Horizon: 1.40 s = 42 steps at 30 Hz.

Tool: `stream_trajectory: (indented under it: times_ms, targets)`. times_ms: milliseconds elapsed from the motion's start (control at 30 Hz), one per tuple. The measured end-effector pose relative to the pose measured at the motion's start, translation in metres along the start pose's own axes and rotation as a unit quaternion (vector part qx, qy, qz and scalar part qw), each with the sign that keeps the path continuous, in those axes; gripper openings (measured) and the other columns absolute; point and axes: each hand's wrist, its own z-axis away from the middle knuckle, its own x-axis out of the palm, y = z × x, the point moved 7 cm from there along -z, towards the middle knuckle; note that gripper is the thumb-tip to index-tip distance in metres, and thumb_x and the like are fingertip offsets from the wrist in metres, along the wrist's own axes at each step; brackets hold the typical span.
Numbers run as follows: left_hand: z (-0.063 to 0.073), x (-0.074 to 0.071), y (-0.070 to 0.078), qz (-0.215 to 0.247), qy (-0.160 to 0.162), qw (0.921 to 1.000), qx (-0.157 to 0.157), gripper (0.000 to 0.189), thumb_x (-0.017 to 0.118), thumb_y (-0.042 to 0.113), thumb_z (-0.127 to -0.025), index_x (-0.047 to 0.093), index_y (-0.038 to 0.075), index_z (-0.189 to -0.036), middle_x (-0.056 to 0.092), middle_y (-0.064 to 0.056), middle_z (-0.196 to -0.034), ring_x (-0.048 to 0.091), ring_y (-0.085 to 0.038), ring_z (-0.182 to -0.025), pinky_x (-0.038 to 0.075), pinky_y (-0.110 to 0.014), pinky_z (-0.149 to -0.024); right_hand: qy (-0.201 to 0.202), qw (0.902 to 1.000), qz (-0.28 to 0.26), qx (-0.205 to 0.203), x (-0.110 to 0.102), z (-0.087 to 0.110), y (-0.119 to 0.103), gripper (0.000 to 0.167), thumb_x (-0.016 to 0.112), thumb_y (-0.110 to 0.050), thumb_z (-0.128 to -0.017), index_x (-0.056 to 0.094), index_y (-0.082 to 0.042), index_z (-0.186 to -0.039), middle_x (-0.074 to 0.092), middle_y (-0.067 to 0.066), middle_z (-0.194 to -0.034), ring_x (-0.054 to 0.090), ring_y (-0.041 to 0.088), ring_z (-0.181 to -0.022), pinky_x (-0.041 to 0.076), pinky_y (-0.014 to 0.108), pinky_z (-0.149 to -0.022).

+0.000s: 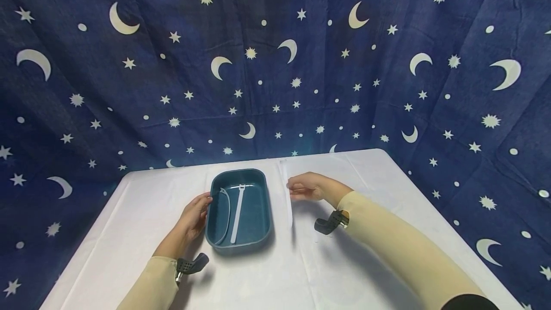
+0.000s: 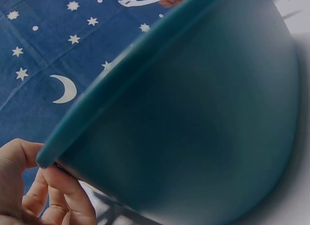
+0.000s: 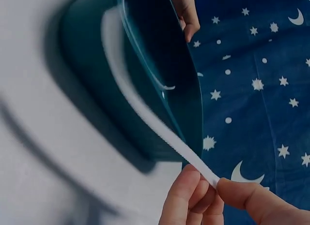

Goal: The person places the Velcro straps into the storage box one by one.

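Observation:
On the table stands a dark teal plastic bin [image 1: 239,249]. My left hand [image 1: 193,216] pinches its left rim between thumb and fingers, plain in the left wrist view. Inside the bin lie a straight white hook-and-loop cable tie [image 1: 237,214] with a slotted head and a curved, paler bluish strap [image 1: 228,214] along the left wall. My right hand [image 1: 312,186], just right of the bin, pinches another white hook-and-loop strap [image 3: 162,130] near one end. That strap bows lengthwise beside the bin's outer wall, above the table.
A white cloth [image 1: 344,271] covers the table [image 1: 142,195]. Behind and to the right hangs a dark blue curtain [image 1: 275,61] with moons and stars. Dark wrist-worn devices [image 1: 329,222] sit on both forearms.

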Motion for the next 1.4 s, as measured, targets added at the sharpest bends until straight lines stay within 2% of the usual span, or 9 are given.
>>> stream_trajectory:
  times_ms: [167, 267, 300, 500, 767, 933, 1100, 1200, 1400]
  targets:
    - [-0.001, 0.0, -0.001, 0.004, -0.001, 1.0, 0.003, 0.05, 0.049, 0.025, -0.097, 0.04, 0.012, -0.145, 0.041, -0.011, -0.145, 0.055, -0.009, -0.104, 0.052, -0.016, -0.081, -0.008, 1.0, 0.004, -0.003, 0.014, -0.002, -0.003, 0.037, 0.057, 0.001, -0.088, 0.049, 0.002, -0.123, 0.057, 0.013, -0.111, 0.063, 0.018, -0.085, 0.059, 0.025, -0.074]
    - [-0.001, 0.0, -0.001, 0.004, -0.001, 1.0, 0.005, 0.05, 0.049, 0.026, -0.098, 0.04, 0.012, -0.145, 0.041, -0.011, -0.145, 0.055, -0.009, -0.104, 0.052, -0.015, -0.082, -0.011, 0.9999, 0.006, -0.01, 0.023, -0.004, -0.006, 0.03, 0.057, 0.002, -0.087, 0.051, 0.002, -0.116, 0.057, 0.015, -0.112, 0.062, 0.018, -0.085, 0.059, 0.024, -0.07]
    - [-0.001, 0.0, -0.001, 0.005, -0.001, 1.0, 0.005, 0.051, 0.049, 0.026, -0.098, 0.04, 0.013, -0.146, 0.041, -0.011, -0.145, 0.054, -0.01, -0.106, 0.052, -0.016, -0.082, -0.013, 0.9998, 0.007, -0.011, 0.026, -0.004, -0.007, 0.028, 0.057, 0.002, -0.086, 0.052, 0.002, -0.114, 0.057, 0.017, -0.115, 0.062, 0.019, -0.087, 0.059, 0.025, -0.072]
    - [-0.002, 0.001, -0.001, 0.006, 0.001, 1.0, 0.004, 0.05, 0.049, 0.026, -0.098, 0.04, 0.013, -0.145, 0.039, -0.012, -0.149, 0.051, -0.014, -0.115, 0.051, -0.015, -0.081, -0.012, 0.9996, 0.023, -0.014, 0.045, -0.006, -0.009, 0.022, 0.058, 0.006, -0.085, 0.056, 0.002, -0.106, 0.06, 0.014, -0.096, 0.062, 0.018, -0.08, 0.057, 0.032, -0.086]
    - [-0.001, 0.0, -0.002, 0.008, 0.002, 1.0, 0.0, 0.05, 0.049, 0.026, -0.098, 0.04, 0.013, -0.146, 0.039, -0.011, -0.148, 0.053, -0.01, -0.108, 0.052, -0.015, -0.081, -0.02, 0.9982, 0.051, -0.024, 0.069, -0.012, -0.009, 0.008, 0.06, 0.008, -0.085, 0.06, 0.001, -0.089, 0.057, 0.011, -0.088, 0.062, 0.019, -0.077, 0.059, 0.025, -0.069]
    - [0.0, 0.0, -0.002, 0.007, 0.001, 1.0, -0.001, 0.05, 0.049, 0.026, -0.098, 0.04, 0.013, -0.145, 0.039, -0.011, -0.149, 0.054, -0.011, -0.109, 0.052, -0.016, -0.081, -0.016, 0.9951, 0.087, -0.045, 0.08, -0.013, -0.01, 0.008, 0.061, 0.009, -0.085, 0.062, 0.004, -0.091, 0.056, 0.01, -0.084, 0.061, 0.018, -0.074, 0.059, 0.026, -0.07]
    - [-0.002, 0.0, -0.001, 0.002, 0.0, 1.0, -0.003, 0.051, 0.049, 0.026, -0.098, 0.039, 0.014, -0.146, 0.038, -0.011, -0.151, 0.049, -0.016, -0.119, 0.052, -0.016, -0.083, -0.016, 0.9896, 0.118, -0.082, 0.089, -0.013, -0.013, 0.012, 0.059, 0.009, -0.086, 0.061, 0.007, -0.098, 0.056, 0.008, -0.08, 0.06, 0.015, -0.068, 0.06, 0.029, -0.072]
    - [-0.003, 0.0, -0.001, 0.002, 0.003, 1.0, -0.005, 0.051, 0.049, 0.026, -0.097, 0.04, 0.014, -0.146, 0.039, -0.011, -0.15, 0.049, -0.017, -0.12, 0.052, -0.016, -0.083, -0.012, 0.982, 0.149, -0.116, 0.094, -0.011, -0.015, 0.015, 0.058, 0.008, -0.085, 0.063, 0.009, -0.1, 0.058, 0.007, -0.075, 0.059, 0.014, -0.064, 0.06, 0.031, -0.071]
    - [-0.004, 0.0, -0.001, 0.005, 0.007, 0.9999, -0.008, 0.051, 0.049, 0.026, -0.097, 0.04, 0.015, -0.146, 0.04, -0.011, -0.149, 0.051, -0.014, -0.116, 0.052, -0.016, -0.081, 0.028, 0.9656, 0.195, -0.17, 0.103, -0.009, -0.019, 0.014, 0.062, 0.004, -0.082, 0.067, 0.009, -0.094, 0.058, 0.006, -0.067, 0.058, 0.013, -0.058, 0.06, 0.032, -0.064]
